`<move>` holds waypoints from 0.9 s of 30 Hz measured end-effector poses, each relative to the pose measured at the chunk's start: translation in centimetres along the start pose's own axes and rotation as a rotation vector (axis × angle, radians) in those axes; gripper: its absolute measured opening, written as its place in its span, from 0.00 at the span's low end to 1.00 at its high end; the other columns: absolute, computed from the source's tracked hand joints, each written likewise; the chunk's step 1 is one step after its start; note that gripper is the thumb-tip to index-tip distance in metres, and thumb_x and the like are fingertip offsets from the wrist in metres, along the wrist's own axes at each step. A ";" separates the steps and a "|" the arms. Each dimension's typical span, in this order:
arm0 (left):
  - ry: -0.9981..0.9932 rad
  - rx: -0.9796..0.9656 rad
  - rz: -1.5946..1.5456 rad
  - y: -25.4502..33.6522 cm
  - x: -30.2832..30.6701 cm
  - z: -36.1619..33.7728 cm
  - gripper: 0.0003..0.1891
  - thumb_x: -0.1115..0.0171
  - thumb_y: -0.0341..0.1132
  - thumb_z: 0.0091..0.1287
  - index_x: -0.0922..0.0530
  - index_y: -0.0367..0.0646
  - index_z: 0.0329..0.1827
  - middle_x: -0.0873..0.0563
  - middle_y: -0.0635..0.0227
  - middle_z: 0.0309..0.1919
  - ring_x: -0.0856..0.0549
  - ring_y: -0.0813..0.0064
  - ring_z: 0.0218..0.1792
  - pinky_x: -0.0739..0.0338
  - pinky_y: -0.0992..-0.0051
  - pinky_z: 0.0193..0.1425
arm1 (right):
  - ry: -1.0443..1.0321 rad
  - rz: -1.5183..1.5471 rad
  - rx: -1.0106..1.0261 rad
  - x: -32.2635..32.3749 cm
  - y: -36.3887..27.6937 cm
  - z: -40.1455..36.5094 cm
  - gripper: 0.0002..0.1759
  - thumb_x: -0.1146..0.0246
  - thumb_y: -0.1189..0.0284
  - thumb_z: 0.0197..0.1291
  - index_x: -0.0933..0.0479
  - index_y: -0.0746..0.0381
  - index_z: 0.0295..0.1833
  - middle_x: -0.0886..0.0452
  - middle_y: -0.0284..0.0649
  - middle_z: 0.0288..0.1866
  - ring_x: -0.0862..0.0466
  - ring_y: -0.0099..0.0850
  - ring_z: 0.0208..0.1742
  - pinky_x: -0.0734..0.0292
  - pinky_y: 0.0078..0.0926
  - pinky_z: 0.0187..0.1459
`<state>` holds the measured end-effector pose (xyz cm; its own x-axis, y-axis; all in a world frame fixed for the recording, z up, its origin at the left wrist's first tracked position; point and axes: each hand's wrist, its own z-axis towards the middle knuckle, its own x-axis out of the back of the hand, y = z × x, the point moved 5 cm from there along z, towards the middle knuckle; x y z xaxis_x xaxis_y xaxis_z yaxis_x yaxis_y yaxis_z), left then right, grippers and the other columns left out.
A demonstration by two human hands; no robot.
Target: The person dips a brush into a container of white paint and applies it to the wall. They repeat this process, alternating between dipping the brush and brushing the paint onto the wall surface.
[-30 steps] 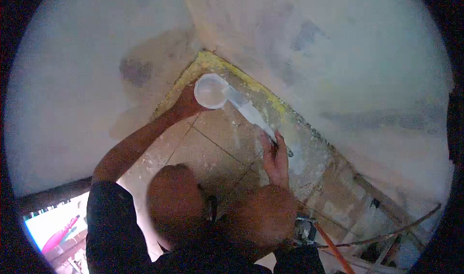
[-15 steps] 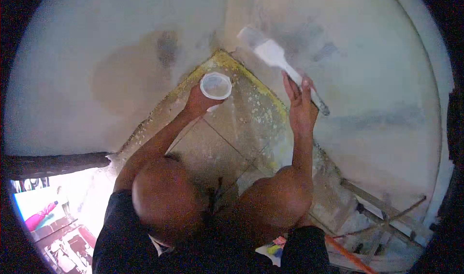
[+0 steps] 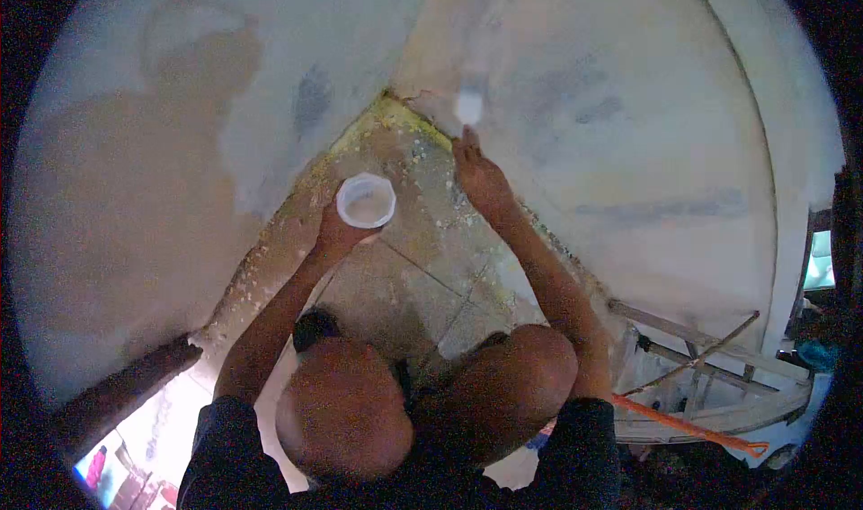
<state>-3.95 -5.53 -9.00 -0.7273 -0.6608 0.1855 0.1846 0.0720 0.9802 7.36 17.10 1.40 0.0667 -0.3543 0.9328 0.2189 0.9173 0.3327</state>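
Observation:
My left hand (image 3: 343, 226) is closed round a white plastic tub (image 3: 366, 201), held with its open top facing up above the floor near the corner. My right hand (image 3: 479, 170) grips a white brush (image 3: 469, 107) whose head is blurred. The brush is up against or just in front of the right wall (image 3: 629, 159); contact cannot be made out. Its handle is mostly hidden by my fingers. Yellow and white spots mark the floor edge (image 3: 422, 125) below it.
The left wall (image 3: 117, 195) carries a shadow. My bent knees (image 3: 346, 411) are below my hands. At the lower right lie a wooden frame (image 3: 692, 348) and an orange bar (image 3: 683, 423). A bright opening (image 3: 162, 433) shows at the lower left.
My right hand has moved left with the brush, which is now upright rather than slanted. My left hand and the tub sit lower and further left. The view has shifted.

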 end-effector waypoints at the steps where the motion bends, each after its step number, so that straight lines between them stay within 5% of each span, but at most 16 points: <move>1: 0.005 0.006 0.007 -1.0 0.3 -0.2 0.40 0.14 0.36 0.47 0.26 0.41 0.64 0.14 0.61 0.56 0.16 0.65 0.59 0.23 0.65 0.66 | -0.294 0.102 -0.008 -0.5 -0.7 -0.2 0.34 0.43 0.83 0.58 0.37 0.71 0.73 0.43 0.68 0.78 0.18 0.54 0.62 0.13 0.36 0.50; 2: 0.005 0.019 0.010 -1.3 0.4 -0.7 0.41 0.14 0.36 0.46 0.27 0.41 0.64 0.14 0.61 0.56 0.16 0.65 0.58 0.23 0.65 0.65 | -0.077 0.140 0.082 0.7 -1.3 -0.3 0.33 0.44 0.84 0.59 0.37 0.71 0.73 0.43 0.67 0.78 0.16 0.53 0.60 0.13 0.37 0.49; 6: 0.020 0.043 -0.099 -2.1 1.0 -1.0 0.40 0.14 0.36 0.47 0.26 0.41 0.64 0.15 0.62 0.55 0.16 0.65 0.58 0.23 0.65 0.65 | -0.105 0.276 -0.006 6.4 1.3 0.7 0.34 0.43 0.83 0.59 0.37 0.71 0.74 0.43 0.68 0.78 0.16 0.53 0.60 0.13 0.36 0.47; 9: 0.029 0.106 -0.078 -4.6 0.5 -1.1 0.41 0.13 0.38 0.46 0.26 0.42 0.63 0.15 0.62 0.55 0.16 0.65 0.58 0.23 0.65 0.65 | 0.169 0.100 -0.047 14.0 2.4 1.3 0.35 0.43 0.83 0.59 0.37 0.71 0.74 0.42 0.68 0.77 0.17 0.54 0.61 0.13 0.35 0.48; 11: 0.039 -0.168 0.214 -8.2 -0.1 -0.2 0.17 0.44 0.45 0.74 0.23 0.43 0.57 0.17 0.65 0.36 0.25 0.72 0.22 0.36 0.70 0.20 | 0.056 -0.047 -0.158 13.7 2.4 2.4 0.35 0.43 0.83 0.59 0.37 0.71 0.75 0.40 0.67 0.77 0.19 0.53 0.65 0.13 0.32 0.49; 12: 0.030 -0.173 0.194 -8.0 -0.3 0.1 0.17 0.44 0.45 0.74 0.23 0.43 0.56 0.17 0.64 0.36 0.25 0.72 0.22 0.36 0.70 0.19 | 0.191 -0.314 0.026 10.1 1.8 2.1 0.35 0.43 0.83 0.59 0.37 0.73 0.74 0.38 0.69 0.75 0.21 0.53 0.67 0.13 0.32 0.49; 15: -0.034 0.027 -0.251 -4.8 -1.5 1.2 0.16 0.45 0.46 0.75 0.23 0.43 0.55 0.17 0.64 0.34 0.24 0.72 0.22 0.36 0.70 0.19 | 0.080 -0.246 0.241 -1.4 -1.1 1.4 0.30 0.43 0.79 0.61 0.36 0.81 0.68 0.37 0.83 0.67 0.20 0.61 0.63 0.13 0.35 0.52; 16: -0.056 0.078 -0.397 -4.3 -2.0 1.6 0.16 0.45 0.46 0.75 0.23 0.43 0.55 0.17 0.64 0.34 0.24 0.71 0.22 0.36 0.70 0.19 | -0.162 -0.078 0.196 -3.0 -2.0 1.5 0.27 0.44 0.79 0.63 0.34 0.77 0.68 0.34 0.77 0.68 0.18 0.59 0.60 0.14 0.40 0.54; 19: -0.118 0.212 -0.765 -4.1 -3.0 1.8 0.16 0.46 0.46 0.75 0.23 0.43 0.53 0.17 0.64 0.33 0.24 0.71 0.21 0.36 0.71 0.18 | -0.388 0.367 0.026 -3.2 -1.4 2.4 0.25 0.46 0.78 0.67 0.33 0.70 0.69 0.31 0.68 0.70 0.16 0.54 0.57 0.15 0.44 0.55; 21: -0.123 0.261 -0.825 -4.1 -3.1 0.5 0.16 0.46 0.46 0.75 0.22 0.43 0.53 0.17 0.64 0.33 0.24 0.71 0.21 0.36 0.71 0.18 | -0.140 0.346 0.024 0.1 1.3 3.2 0.24 0.47 0.78 0.69 0.33 0.65 0.71 0.30 0.61 0.72 0.15 0.50 0.56 0.16 0.47 0.56; 26: 0.040 0.089 -0.135 -2.6 -0.1 0.2 0.39 0.15 0.34 0.47 0.26 0.41 0.64 0.16 0.62 0.57 0.17 0.65 0.60 0.24 0.65 0.66 | 0.021 0.371 -0.086 14.9 4.4 4.2 0.27 0.45 0.76 0.70 0.34 0.64 0.73 0.32 0.61 0.74 0.17 0.49 0.61 0.15 0.43 0.54; 27: 0.041 0.092 -0.133 -2.7 -0.2 0.1 0.39 0.15 0.34 0.47 0.26 0.41 0.64 0.16 0.62 0.57 0.17 0.65 0.60 0.24 0.65 0.66 | 0.180 0.183 -0.020 16.7 3.7 4.0 0.27 0.45 0.76 0.69 0.34 0.65 0.73 0.34 0.62 0.74 0.17 0.51 0.62 0.15 0.41 0.54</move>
<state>-4.41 -5.53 -11.65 -0.7133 -0.6988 0.0528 0.0261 0.0488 0.9985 5.44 15.34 18.73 0.2793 -0.2106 0.9368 0.2059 0.9661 0.1559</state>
